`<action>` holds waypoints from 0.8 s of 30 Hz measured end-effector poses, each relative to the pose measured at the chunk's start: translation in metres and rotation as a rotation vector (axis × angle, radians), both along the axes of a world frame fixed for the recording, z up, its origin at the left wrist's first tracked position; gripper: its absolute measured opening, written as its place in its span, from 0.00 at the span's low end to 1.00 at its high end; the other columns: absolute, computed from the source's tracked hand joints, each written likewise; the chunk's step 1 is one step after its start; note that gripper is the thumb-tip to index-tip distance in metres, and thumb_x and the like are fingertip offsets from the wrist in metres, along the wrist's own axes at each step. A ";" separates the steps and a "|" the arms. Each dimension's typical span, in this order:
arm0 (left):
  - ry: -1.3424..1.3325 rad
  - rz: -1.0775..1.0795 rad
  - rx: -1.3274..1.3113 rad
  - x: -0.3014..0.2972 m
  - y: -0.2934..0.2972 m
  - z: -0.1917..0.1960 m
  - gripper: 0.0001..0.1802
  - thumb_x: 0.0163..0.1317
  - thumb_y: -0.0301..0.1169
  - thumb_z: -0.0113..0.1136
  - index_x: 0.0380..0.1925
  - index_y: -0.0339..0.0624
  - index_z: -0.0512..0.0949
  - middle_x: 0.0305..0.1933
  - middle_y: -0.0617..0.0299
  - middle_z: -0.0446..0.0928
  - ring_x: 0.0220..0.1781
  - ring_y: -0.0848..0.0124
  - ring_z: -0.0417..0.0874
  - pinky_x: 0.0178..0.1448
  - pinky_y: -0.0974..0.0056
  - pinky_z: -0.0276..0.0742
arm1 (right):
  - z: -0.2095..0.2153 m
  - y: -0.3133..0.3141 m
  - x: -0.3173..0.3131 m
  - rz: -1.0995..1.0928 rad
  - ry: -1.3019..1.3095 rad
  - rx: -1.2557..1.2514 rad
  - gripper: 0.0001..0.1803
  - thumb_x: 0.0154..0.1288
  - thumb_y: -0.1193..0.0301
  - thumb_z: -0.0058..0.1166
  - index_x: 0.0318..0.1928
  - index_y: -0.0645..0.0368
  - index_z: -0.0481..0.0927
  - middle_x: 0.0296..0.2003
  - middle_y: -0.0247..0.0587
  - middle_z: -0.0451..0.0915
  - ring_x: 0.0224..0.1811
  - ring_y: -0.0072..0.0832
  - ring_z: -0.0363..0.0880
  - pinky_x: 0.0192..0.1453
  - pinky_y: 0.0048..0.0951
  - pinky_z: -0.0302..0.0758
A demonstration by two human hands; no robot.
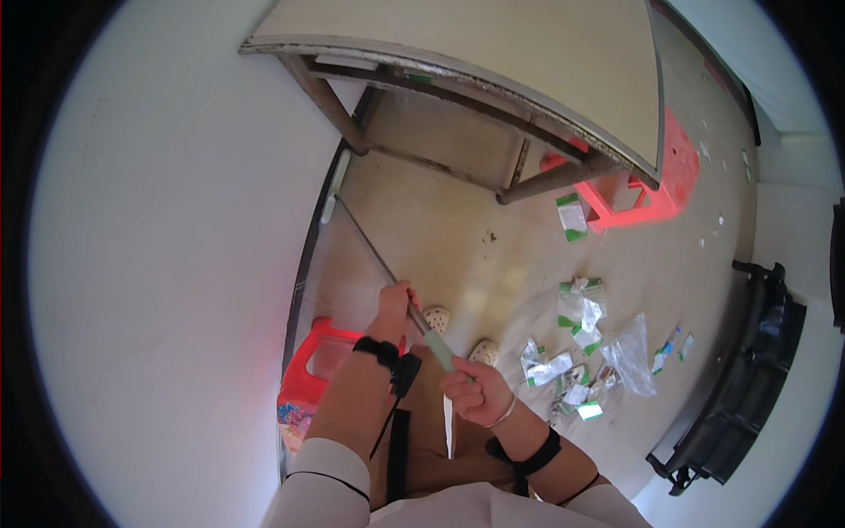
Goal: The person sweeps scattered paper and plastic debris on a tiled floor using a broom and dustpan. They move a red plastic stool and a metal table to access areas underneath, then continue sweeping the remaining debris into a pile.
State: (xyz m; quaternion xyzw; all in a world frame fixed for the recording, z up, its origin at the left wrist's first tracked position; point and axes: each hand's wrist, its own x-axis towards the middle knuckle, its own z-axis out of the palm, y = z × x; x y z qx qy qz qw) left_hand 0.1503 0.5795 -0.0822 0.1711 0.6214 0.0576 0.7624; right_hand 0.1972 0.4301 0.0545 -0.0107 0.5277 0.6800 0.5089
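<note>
A long-handled broom (365, 239) slants from my body toward the wall at the left. Its narrow pale green head (335, 185) lies along the dark skirting at the foot of that wall; I cannot make out bristles. My left hand (398, 304) is closed around the grey middle of the handle. Lower down, my right hand (478, 392) wraps the pale green grip near its end. Both forearms wear black straps.
A table (493, 40) on a worn frame stands ahead. One red stool (678, 172) is beyond its right leg, another red stool (308, 370) at my left. Plastic and paper litter (581, 352) covers floor to my right. A black bench-like object (748, 378) sits by the right wall.
</note>
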 end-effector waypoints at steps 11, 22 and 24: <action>0.058 -0.032 -0.311 -0.010 -0.077 0.053 0.07 0.43 0.27 0.44 0.10 0.42 0.61 0.09 0.63 0.59 0.09 0.73 0.60 0.13 0.68 0.61 | 0.076 -0.066 -0.012 0.154 -0.322 -0.011 0.08 0.54 0.70 0.35 0.38 0.46 0.60 0.16 0.29 0.58 0.11 0.13 0.53 0.09 0.11 0.48; 0.142 -0.662 -0.033 0.006 -0.093 -0.016 0.10 0.41 0.26 0.42 0.06 0.40 0.67 0.08 0.59 0.66 0.10 0.69 0.68 0.14 0.66 0.63 | -0.018 -0.096 -0.015 -0.100 -0.185 -0.045 0.08 0.54 0.70 0.37 0.31 0.61 0.61 0.22 0.34 0.63 0.15 0.14 0.58 0.14 0.12 0.58; -0.116 -1.129 0.219 -0.003 -0.147 -0.023 0.08 0.37 0.28 0.48 0.06 0.42 0.70 0.09 0.60 0.68 0.13 0.69 0.71 0.16 0.67 0.65 | 0.001 -0.142 -0.020 -0.109 -0.253 -0.142 0.08 0.54 0.70 0.36 0.31 0.61 0.61 0.22 0.34 0.63 0.15 0.15 0.58 0.14 0.12 0.58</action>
